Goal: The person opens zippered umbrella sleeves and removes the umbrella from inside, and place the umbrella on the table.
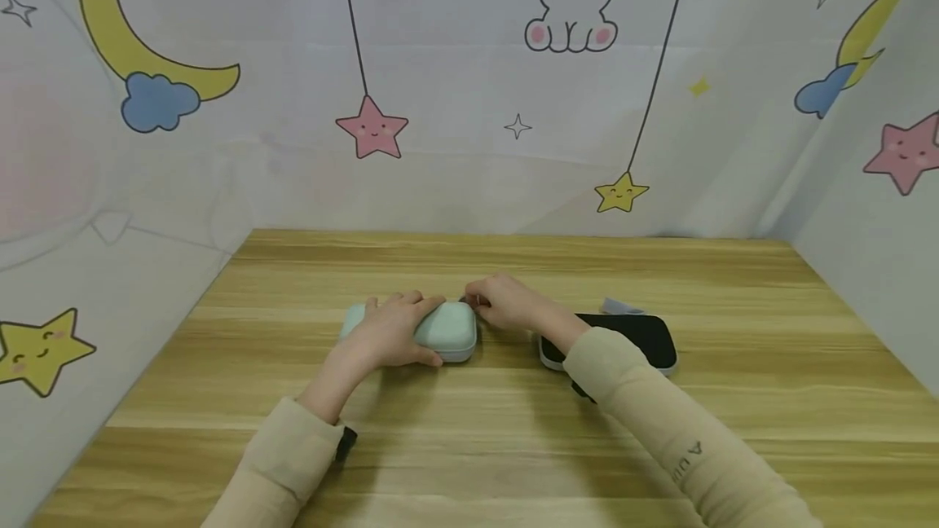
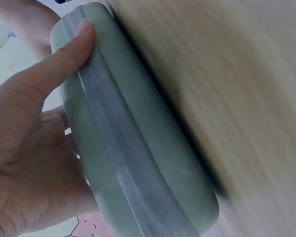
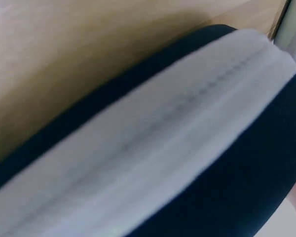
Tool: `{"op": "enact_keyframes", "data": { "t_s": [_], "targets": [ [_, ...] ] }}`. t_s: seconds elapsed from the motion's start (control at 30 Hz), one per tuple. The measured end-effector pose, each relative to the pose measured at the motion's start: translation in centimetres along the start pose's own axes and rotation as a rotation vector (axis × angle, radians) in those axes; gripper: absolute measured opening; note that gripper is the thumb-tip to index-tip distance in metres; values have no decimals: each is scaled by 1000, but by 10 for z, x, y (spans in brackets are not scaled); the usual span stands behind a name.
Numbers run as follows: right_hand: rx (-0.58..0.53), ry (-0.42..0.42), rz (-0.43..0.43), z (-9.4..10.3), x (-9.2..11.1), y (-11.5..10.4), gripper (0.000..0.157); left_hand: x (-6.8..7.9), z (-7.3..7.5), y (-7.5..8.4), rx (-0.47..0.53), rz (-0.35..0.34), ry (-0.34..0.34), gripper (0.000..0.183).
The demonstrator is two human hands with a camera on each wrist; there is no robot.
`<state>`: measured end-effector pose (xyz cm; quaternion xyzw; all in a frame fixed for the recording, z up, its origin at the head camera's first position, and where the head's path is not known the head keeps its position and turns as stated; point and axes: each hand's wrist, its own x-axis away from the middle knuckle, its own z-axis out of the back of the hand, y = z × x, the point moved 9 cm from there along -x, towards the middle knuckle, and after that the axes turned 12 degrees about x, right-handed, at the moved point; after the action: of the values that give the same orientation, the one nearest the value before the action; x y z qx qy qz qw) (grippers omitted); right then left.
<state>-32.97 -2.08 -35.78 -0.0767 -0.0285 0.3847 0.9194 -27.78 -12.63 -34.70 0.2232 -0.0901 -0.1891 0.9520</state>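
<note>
A mint-green zip case (image 1: 446, 327) with a grey zipper band (image 2: 119, 143) lies on the wooden table. My left hand (image 1: 392, 331) grips it from above, its thumb (image 2: 71, 52) along the zipper band and its fingers over the far side, partly hidden. At the case's far right corner, my right hand (image 1: 506, 302) pinches a small dark zipper pull (image 1: 464, 300) between thumb and forefinger. Under the right forearm is a black case (image 1: 638, 336) with a pale zipper band (image 3: 153, 118), which fills most of the right wrist view.
Behind the black case lies a small grey-blue piece (image 1: 622, 307). A dark strap or tab (image 1: 582, 390) shows at its near edge. A printed cloth (image 1: 469, 104) with stars and a rabbit hangs along the table's back edge and both sides.
</note>
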Motion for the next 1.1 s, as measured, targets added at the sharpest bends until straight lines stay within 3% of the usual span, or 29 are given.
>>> {"op": "enact_keyframes", "data": {
  "t_s": [0.7, 1.1],
  "targets": [
    [-54, 49, 4, 0, 14, -6, 10, 5, 0, -2, -15, -26, -2, 86],
    [-69, 24, -56, -8, 19, -5, 9, 9, -2, -3, -7, -39, 5, 86]
  ]
}}
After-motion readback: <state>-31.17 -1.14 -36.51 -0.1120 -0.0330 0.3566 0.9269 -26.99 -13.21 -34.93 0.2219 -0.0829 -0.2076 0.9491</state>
